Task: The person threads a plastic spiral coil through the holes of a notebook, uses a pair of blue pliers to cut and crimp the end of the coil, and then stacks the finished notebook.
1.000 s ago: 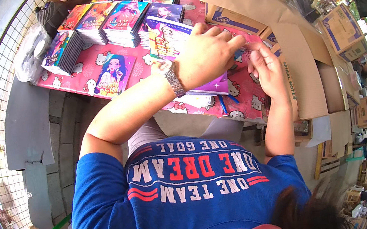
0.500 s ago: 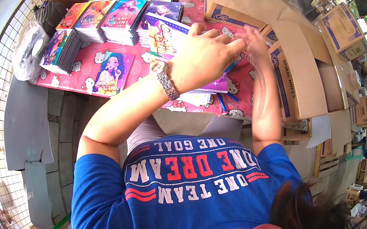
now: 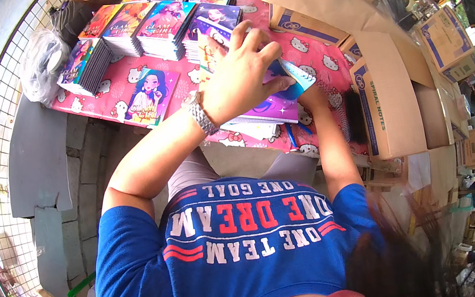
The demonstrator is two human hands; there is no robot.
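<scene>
A purple illustrated spiral notebook [image 3: 271, 109] lies on the pink cartoon-cat tablecloth [image 3: 323, 62], under the left hand [image 3: 239, 77], whose fingers curl over its top edge. The right hand [image 3: 310, 97] is mostly hidden beneath; its grip cannot be told. Behind stand about six stacks of colourful notebooks [image 3: 157, 19]. One brown cardboard box [image 3: 386, 95] stands right.

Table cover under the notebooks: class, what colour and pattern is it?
The table cover is pink with white cartoon cats, best seen in the head view.

brown carton [image 3: 386, 95] | table's right edge | blue print on side
</scene>
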